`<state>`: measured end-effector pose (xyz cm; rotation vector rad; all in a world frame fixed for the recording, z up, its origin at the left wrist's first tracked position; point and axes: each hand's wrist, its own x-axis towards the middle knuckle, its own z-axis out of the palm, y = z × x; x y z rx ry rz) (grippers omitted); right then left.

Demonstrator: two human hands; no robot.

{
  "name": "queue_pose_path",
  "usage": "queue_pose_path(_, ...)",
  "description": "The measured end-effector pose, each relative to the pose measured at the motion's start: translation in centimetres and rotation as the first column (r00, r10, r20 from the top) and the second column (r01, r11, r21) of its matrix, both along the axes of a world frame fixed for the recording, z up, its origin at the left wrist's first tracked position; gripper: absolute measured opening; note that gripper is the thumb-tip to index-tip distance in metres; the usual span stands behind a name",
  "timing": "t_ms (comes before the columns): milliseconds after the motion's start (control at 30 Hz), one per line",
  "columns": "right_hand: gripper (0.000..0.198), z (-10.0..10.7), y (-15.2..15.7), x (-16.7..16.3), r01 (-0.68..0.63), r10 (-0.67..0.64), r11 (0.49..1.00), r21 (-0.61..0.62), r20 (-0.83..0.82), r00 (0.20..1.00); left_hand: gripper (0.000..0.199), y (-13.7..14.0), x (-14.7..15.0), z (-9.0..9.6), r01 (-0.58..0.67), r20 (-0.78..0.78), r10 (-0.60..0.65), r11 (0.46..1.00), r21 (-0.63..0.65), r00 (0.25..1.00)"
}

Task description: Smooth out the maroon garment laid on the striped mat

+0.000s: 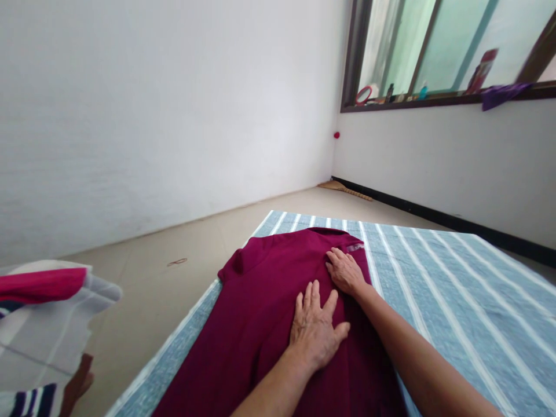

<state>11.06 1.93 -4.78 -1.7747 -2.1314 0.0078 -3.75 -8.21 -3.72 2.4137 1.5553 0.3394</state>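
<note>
A maroon garment (pixel 260 289), perhaps a jacket or shirt, lies spread over a blue-and-white striped cloth (pixel 434 278). My left hand (pixel 316 327) rests flat on its middle with the fingers apart. Farther up, near the right edge, my right hand (pixel 345 269) lies on the fabric, fingers stretched out. Just beyond that hand shows a small pale strip with lettering (pixel 355 247). On the left, one side of the garment sticks out past the striped cloth's edge. The lower end runs out of view.
At lower left are piled clothes (pixel 52 324) in grey, pink and striped navy. A broom (pixel 347 190) lies on the floor by the far corner. A thin loop (pixel 177 262) is on the floor. The windowsill holds a round mirror (pixel 364 95), a purple cloth (pixel 504 95) and small bottles.
</note>
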Motion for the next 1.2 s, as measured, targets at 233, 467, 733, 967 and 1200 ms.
queue_pose_path(233,0.043,0.7,-1.4,-0.9,0.010,-0.011,1.000,-0.009,-0.029,1.000,0.069,0.1,-0.1,0.1,-0.014,0.031,0.014,1.000,-0.027,0.999)
queue_pose_path(467,0.040,0.4,-2.1,-0.8,0.002,-0.008,0.997,-0.078,-0.072,0.997,0.064,0.2,0.0,1.2,-0.049,0.056,0.053,0.997,-0.061,0.997)
queue_pose_path(733,0.036,0.8,-4.4,-1.3,0.048,-0.050,0.998,-0.035,-0.087,0.995,0.038,5.0,-1.4,4.0,-0.283,0.199,0.306,0.950,-0.134,0.931)
queue_pose_path(967,0.036,-1.3,-4.7,-1.4,0.113,-0.107,0.992,0.048,-0.117,0.987,0.019,9.1,-0.2,4.3,-0.218,0.300,0.368,0.874,-0.434,0.880)
queue_pose_path(1200,0.040,-1.8,-4.5,-1.1,0.130,-0.103,0.977,0.169,-0.157,0.982,0.015,9.6,-0.3,4.2,0.036,0.510,0.431,0.737,-0.675,0.744)
